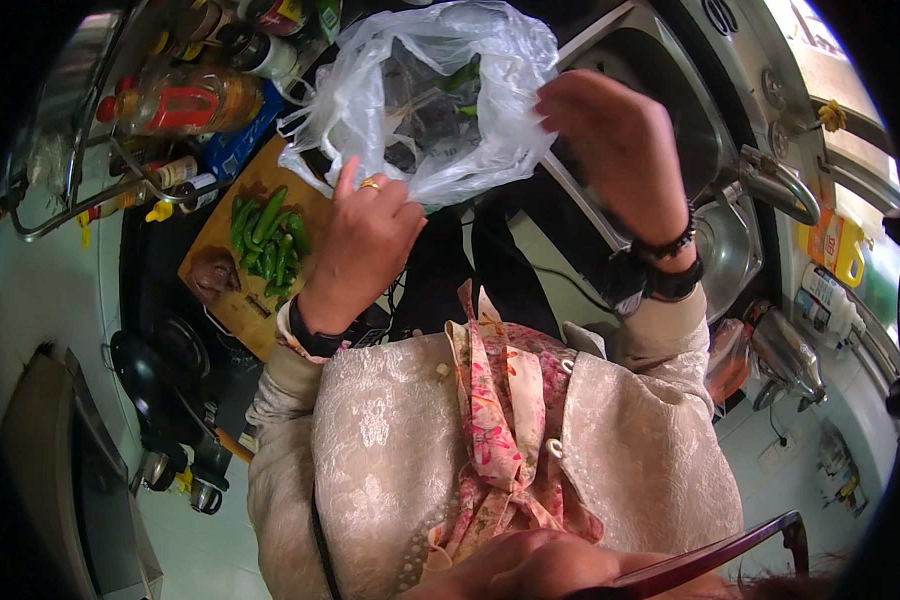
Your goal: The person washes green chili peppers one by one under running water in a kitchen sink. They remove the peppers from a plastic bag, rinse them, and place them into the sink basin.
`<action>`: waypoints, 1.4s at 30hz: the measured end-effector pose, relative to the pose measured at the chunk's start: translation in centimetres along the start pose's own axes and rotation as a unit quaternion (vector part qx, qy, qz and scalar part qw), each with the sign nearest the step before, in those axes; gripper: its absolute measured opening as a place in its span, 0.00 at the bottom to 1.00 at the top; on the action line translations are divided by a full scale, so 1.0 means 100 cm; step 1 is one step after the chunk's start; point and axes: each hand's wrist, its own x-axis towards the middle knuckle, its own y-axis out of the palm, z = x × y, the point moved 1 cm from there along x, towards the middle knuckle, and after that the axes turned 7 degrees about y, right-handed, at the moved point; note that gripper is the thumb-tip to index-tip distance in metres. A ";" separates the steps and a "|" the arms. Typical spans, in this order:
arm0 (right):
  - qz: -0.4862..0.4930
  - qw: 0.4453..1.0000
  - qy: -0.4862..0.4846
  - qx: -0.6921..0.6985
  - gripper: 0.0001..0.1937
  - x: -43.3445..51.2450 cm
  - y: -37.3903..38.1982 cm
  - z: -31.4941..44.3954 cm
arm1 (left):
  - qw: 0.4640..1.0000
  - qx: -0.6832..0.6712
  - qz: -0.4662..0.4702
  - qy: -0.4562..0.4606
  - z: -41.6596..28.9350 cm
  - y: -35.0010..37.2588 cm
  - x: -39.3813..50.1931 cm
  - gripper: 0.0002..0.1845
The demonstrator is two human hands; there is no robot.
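A translucent white plastic bag [487, 169] stands with its mouth wide, and a few green bits, apparently peppers [461, 77], show inside. My left hand [367, 244], wearing a ring, grips the near left rim of the bag with its index finger stretched out. Blurred by motion, my right hand [619, 142] is at the bag's right rim; its fingertips are seen edge-on, so their hold is unclear. To the left of my left hand, a wooden cutting board [300, 169] carries a heap of green peppers [270, 236] and a dark lump of meat [212, 274].
Bottles, including a large oil bottle [187, 101], crowd a metal rack [45, 229] on the left. A black wok [150, 382] sits below the board. On the right are a steel sink [637, 67], its faucet [784, 184], and a metal kettle [787, 356].
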 end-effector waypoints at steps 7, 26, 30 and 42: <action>0.213 0.949 -0.101 -0.210 0.06 0.075 0.118 -0.059 | 0.998 -0.004 0.008 0.056 -0.004 0.003 0.001 0.06; 0.187 0.854 -0.014 -0.486 0.10 0.096 0.074 -0.129 | 0.999 -0.038 0.008 0.034 0.006 0.003 -0.009 0.06; 0.199 0.880 -0.004 -0.431 0.09 0.101 0.069 -0.127 | 0.992 -0.092 -0.072 0.038 -0.001 -0.010 0.007 0.06; 0.111 0.962 0.144 -0.206 0.22 0.165 0.039 -0.166 | 0.998 0.026 -0.019 0.052 0.111 0.066 0.116 0.07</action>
